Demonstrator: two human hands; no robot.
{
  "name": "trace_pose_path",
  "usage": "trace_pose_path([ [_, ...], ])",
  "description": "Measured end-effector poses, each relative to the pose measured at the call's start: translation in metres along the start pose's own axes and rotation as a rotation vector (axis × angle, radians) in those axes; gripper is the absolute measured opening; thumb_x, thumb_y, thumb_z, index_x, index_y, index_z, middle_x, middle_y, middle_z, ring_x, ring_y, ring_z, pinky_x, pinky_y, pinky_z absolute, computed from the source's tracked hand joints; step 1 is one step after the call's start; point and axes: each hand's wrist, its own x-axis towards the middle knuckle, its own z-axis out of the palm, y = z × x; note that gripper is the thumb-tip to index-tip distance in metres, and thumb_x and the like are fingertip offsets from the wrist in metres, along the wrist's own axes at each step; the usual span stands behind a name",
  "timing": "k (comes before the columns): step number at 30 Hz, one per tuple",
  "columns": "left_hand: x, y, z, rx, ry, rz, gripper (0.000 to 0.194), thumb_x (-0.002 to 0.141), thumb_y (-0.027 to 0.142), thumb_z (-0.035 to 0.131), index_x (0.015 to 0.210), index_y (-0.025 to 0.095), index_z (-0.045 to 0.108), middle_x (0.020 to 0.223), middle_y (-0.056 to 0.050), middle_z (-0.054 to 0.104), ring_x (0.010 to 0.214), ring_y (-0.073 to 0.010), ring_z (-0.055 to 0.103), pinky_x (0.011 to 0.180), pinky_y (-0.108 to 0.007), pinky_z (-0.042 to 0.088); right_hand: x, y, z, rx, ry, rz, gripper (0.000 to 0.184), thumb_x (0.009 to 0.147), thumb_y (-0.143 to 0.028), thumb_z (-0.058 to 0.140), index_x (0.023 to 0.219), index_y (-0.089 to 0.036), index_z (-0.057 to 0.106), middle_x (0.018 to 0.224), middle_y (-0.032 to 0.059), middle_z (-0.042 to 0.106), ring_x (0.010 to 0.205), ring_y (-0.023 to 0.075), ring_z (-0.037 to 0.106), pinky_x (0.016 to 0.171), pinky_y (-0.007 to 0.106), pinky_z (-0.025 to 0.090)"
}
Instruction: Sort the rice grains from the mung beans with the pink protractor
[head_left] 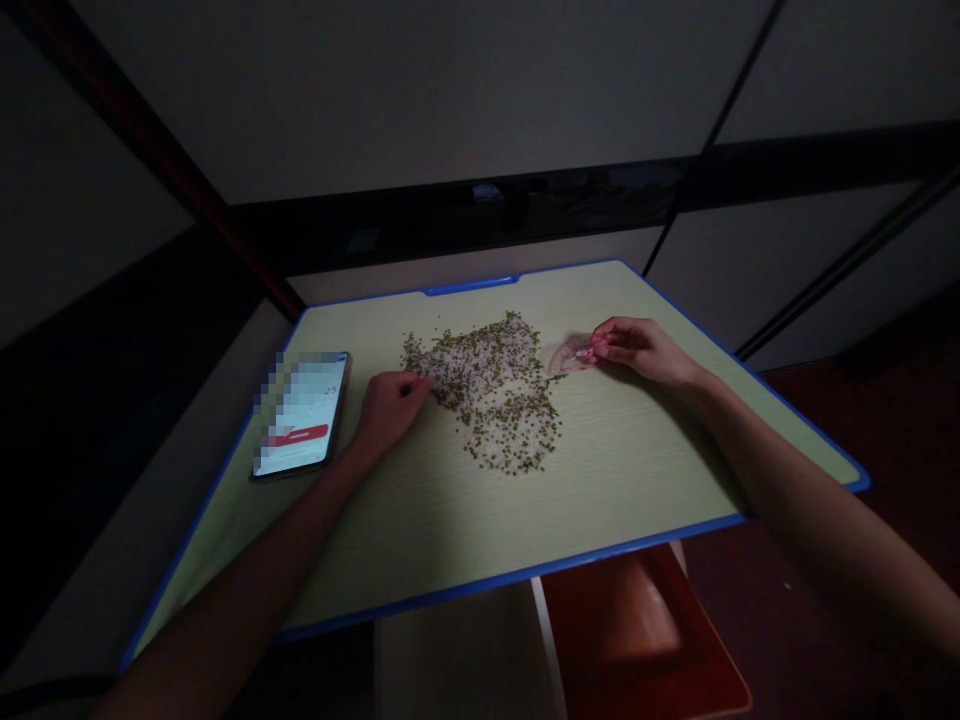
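Note:
A loose heap of mixed small green and pale grains (pixel 487 365) is spread over the middle of the pale tabletop (pixel 420 530), with a rounder patch of them toward the near side. My left hand (pixel 391 408) rests at the heap's left edge, thumb and fingers closed together; whatever they may pinch is hidden. To the right of the heap, my right hand (pixel 637 348) has its fingertips closed on a small see-through pinkish fan-shaped piece (pixel 570 354). That piece is low over or touching the tabletop; its exact kind is unclear.
A phone (pixel 304 415) with a lit screen lies left of my left hand. Blue edging (pixel 517 577) runs around the tabletop, with a blue handle (pixel 472 286) at the far side. Pale panels stand behind. Below the near edge is a red-orange surface (pixel 637 640).

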Motion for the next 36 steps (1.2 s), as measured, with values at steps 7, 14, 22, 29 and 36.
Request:
trace_pose_path([
  [7,0.0002,-0.0018,0.0004,0.01,-0.007,0.0,0.037,0.072,0.038,0.045,0.043,0.019,0.031,0.044,0.005,0.027,0.048,-0.0088,0.028,0.049,-0.024,0.02,0.0039,0.003,0.0062,-0.004,-0.016,-0.071,0.025,0.063,-0.034,0.073,0.073,-0.017,0.056,0.068,0.0019,0.06,0.065,0.0149,0.058,0.069,0.034,0.048],
  [14,-0.0004,-0.0013,-0.0006,0.01,-0.014,-0.007,0.036,0.072,0.038,0.044,0.044,0.019,0.032,0.045,0.005,0.028,0.049,-0.0089,0.028,0.049,-0.024,0.02,0.0044,0.0031,0.0056,0.01,-0.055,-0.075,0.022,0.065,-0.031,0.072,0.075,-0.017,0.057,0.069,0.0007,0.06,0.067,0.0135,0.058,0.07,0.031,0.046],
  [22,0.0004,-0.0002,0.0005,0.0,-0.005,0.0,0.037,0.071,0.038,0.044,0.044,0.019,0.031,0.044,0.004,0.028,0.048,-0.0088,0.028,0.049,-0.024,0.02,0.0028,0.0018,0.0032,-0.023,-0.052,-0.084,0.02,0.066,-0.03,0.07,0.075,-0.017,0.059,0.069,0.0005,0.059,0.064,0.0121,0.055,0.065,0.028,0.044],
  [29,0.0003,0.0019,-0.0002,-0.011,-0.006,-0.009,0.035,0.071,0.036,0.045,0.043,0.018,0.034,0.044,0.004,0.029,0.049,-0.0087,0.029,0.049,-0.024,0.021,0.0034,0.002,0.0056,-0.013,-0.055,-0.085,0.02,0.065,-0.03,0.071,0.074,-0.018,0.058,0.07,0.0009,0.059,0.065,0.013,0.056,0.067,0.03,0.044],
  [36,-0.0005,0.0025,-0.0007,-0.015,-0.017,-0.023,0.036,0.071,0.036,0.046,0.043,0.018,0.033,0.045,0.005,0.029,0.049,-0.0088,0.029,0.049,-0.024,0.02,0.0018,-0.0011,0.0052,0.015,-0.065,-0.051,0.023,0.064,-0.032,0.072,0.073,-0.018,0.057,0.068,0.0002,0.058,0.065,0.013,0.056,0.066,0.029,0.044],
])
